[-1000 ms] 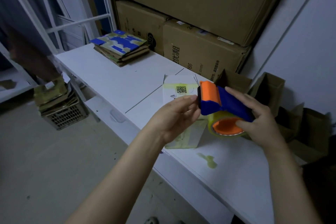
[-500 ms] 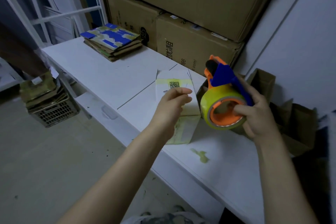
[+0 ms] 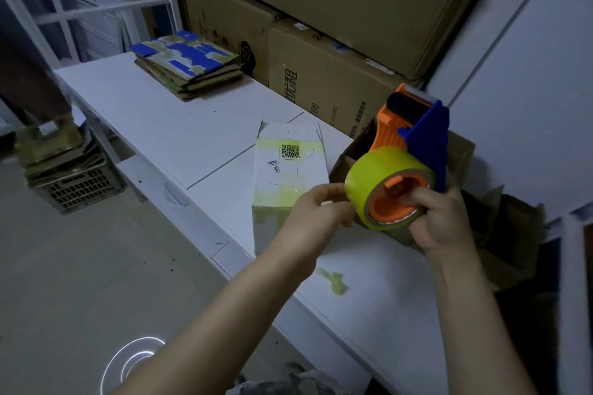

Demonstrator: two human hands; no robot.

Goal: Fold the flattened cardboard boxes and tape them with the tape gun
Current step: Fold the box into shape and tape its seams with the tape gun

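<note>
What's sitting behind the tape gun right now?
An open brown cardboard box stands behind the tape gun. The tape roll and the right hand cover most of its inside, so any contents cannot be seen.

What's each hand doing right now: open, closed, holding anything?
Left hand: fingers curled at the tape roll edge; whether they pinch tape cannot be told.
Right hand: closed on the tape gun, fingers inside the roll's core.
</note>
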